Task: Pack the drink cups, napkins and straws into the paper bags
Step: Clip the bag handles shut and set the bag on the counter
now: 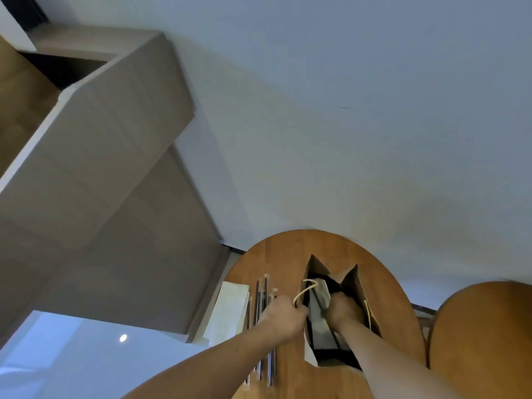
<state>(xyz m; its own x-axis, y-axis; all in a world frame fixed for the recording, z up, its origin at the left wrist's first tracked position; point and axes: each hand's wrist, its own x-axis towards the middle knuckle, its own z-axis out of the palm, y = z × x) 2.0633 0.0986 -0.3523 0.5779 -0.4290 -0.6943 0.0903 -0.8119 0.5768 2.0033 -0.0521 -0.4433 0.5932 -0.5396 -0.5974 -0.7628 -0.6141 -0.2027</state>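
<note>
- Brown paper bag point(352, 283) stands open at the centre of the round wooden table point(288, 249), mouth up, its side folds poking out at 12 o'clock.
- Inside the mouth, a pale folded piece point(322, 292), probably a napkin. The rest of the interior is dark, and I cannot tell whether a cup is in there.
- Right hand point(344, 311) is down in the bag mouth, fingers curled on the pale folded piece, apparently grasping it.
- Left hand point(280, 313) is at the bag's 9 o'clock rim, fingers clenched on the rim. The cream cord handle point(305, 286) loops up just above it.
- Step in hand, as judged: seating a napkin in the bag while the other hand braces it open.
- To do it well:
  - Hold the rim outward so the mouth stays wide.
  - Slide the piece flat down a side wall, leaving the middle free for cups.
  - Let go only once it rests low.
  - Lift the hand straight out so the wall does not crumple.
- Row of long clear-wrapped straws point(262, 298) lies on the table at 9 o'clock of the bag, partly under the left forearm and not yet packed.
- White stack of napkins point(230, 306) sits just beyond the straws at 9 o'clock, at the table edge.
- A second rounded wooden surface point(483, 326) is at 3 o'clock, apart from the table.
</note>
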